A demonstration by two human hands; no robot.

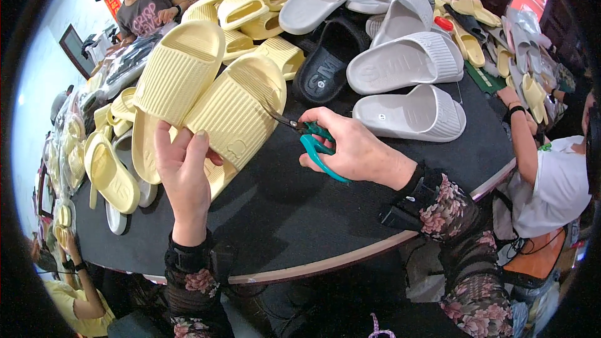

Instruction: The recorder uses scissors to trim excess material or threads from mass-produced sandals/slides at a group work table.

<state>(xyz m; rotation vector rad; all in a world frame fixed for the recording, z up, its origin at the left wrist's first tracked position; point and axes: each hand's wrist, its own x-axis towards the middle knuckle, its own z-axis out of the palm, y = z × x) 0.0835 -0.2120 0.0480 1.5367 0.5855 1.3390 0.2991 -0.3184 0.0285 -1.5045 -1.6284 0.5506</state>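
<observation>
My left hand [188, 178] is closed on a pair of pale yellow slide slippers, its fingers between the ribbed straps and its thumb on the near edge. The left slipper [172, 78] and the right slipper [235, 112] lean side by side, straps facing up. My right hand [360, 150] grips a pair of scissors [320, 161] with teal handles, fingers in the loops. The dark blades point up and left, over the right slipper's strap near its right edge. Whether they touch the strap I cannot tell.
Light grey slippers [410, 116] and a black slipper [328, 62] lie beyond my right hand. More yellow slippers [113, 172] lie at the left and far back. Bagged slippers line the left of the black table [300, 219]. Several people work around it, one close at right [544, 181].
</observation>
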